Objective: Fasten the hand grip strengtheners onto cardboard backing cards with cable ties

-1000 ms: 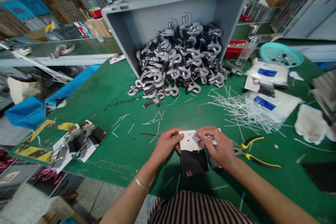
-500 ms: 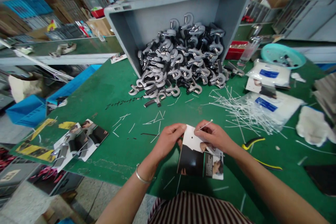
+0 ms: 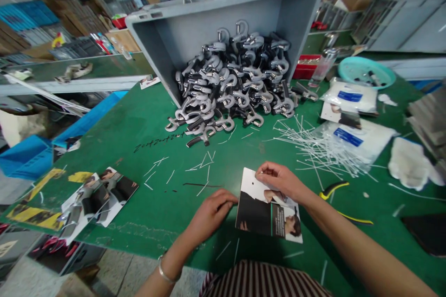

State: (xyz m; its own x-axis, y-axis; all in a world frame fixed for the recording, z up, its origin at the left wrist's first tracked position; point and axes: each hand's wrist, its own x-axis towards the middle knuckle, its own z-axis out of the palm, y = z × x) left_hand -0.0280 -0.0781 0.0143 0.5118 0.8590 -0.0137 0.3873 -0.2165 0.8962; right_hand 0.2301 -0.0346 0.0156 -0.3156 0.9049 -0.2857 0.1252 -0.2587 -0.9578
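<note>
A printed cardboard card point(image 3: 256, 216), white and black with photos of a person, lies flat near the table's front edge. A small hole shows in its white upper part. My right hand point(image 3: 280, 178) pinches the card's top edge, and a tiny white tip, perhaps of a cable tie, shows at its fingertips. My left hand point(image 3: 211, 211) rests on the table, its fingers loosely stretched toward the card's left edge. The fingertips meet that edge; whether they go under it I cannot tell. White cable ties point(image 3: 320, 148) lie in a loose heap beyond my right hand.
A grey crate point(image 3: 296, 18) on its side spills grey-and-black hooked handles point(image 3: 230, 97). Yellow-and-black pliers point(image 3: 334, 189) lie right of my right forearm. Carded handles point(image 3: 114, 190) sit at left. Plastic bags point(image 3: 376, 139), a white glove point(image 3: 407, 164) and a turquoise basin point(image 3: 383, 67) stand right.
My left hand has let go of the card's upper left corner and moved down and left. The cable tie that stuck up from my right fingers no longer shows so. The view has shifted slightly.
</note>
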